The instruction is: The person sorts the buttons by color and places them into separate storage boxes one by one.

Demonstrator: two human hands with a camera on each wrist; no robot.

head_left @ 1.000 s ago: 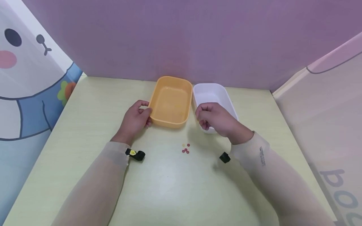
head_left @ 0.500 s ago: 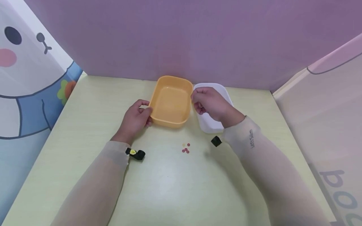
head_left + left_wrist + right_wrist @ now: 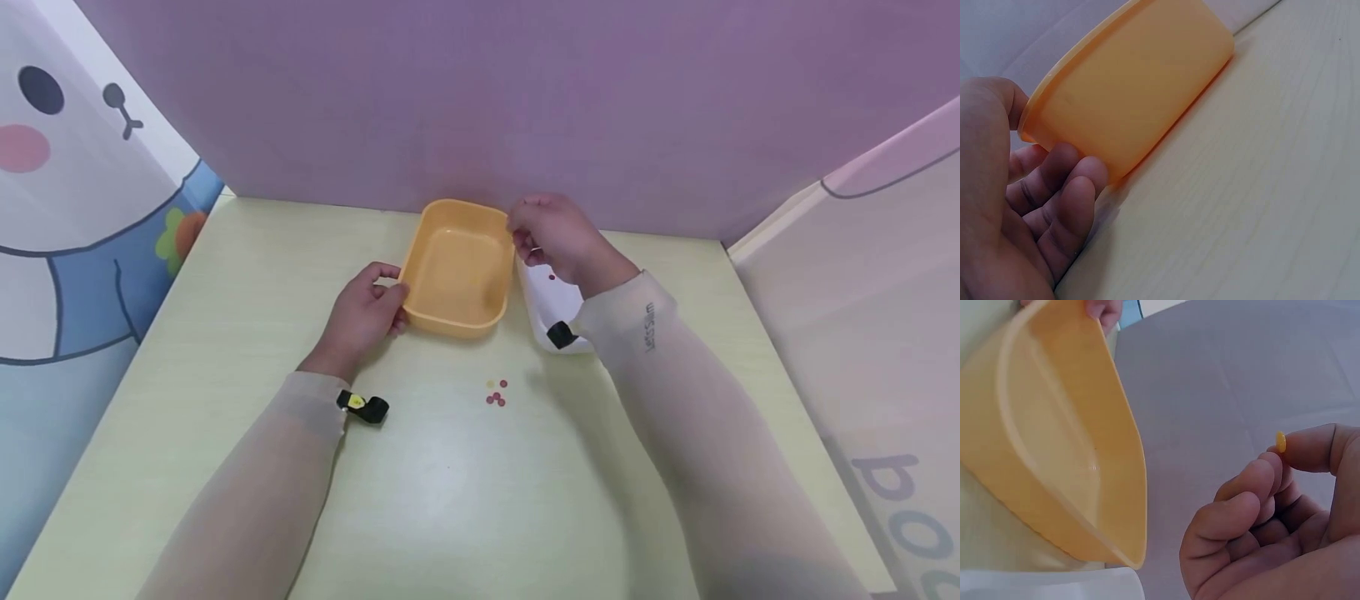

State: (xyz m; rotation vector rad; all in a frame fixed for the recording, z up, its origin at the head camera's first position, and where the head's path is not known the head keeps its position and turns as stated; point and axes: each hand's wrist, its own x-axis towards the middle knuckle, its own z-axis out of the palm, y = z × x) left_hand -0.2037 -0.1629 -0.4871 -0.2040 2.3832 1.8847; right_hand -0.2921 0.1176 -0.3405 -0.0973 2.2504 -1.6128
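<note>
My left hand (image 3: 363, 310) grips the near left side of an orange-yellow plastic bin (image 3: 448, 326), thumb at its rim; in the left wrist view the curled fingers (image 3: 1072, 200) lie against the outer wall. My right hand (image 3: 561, 240) is raised over the far part of a white bin (image 3: 546, 310), close to the orange bin's right rim. Between its thumb and forefinger it pinches a tiny yellow disc (image 3: 1280, 442), seen edge-on in the right wrist view. A small red disc (image 3: 552, 277) shows inside the white bin, whose far end is hidden by the hand.
Several small red discs (image 3: 497, 397) and a pale yellow disc (image 3: 491, 384) lie on the light wooden table (image 3: 420, 500) in front of the bins. A purple wall (image 3: 360, 108) rises right behind both bins. Printed panels flank the table.
My right hand has moved away from me and up, from the white bin's near half to its far end, uncovering the red disc inside. The left hand keeps its grip on the orange-yellow bin.
</note>
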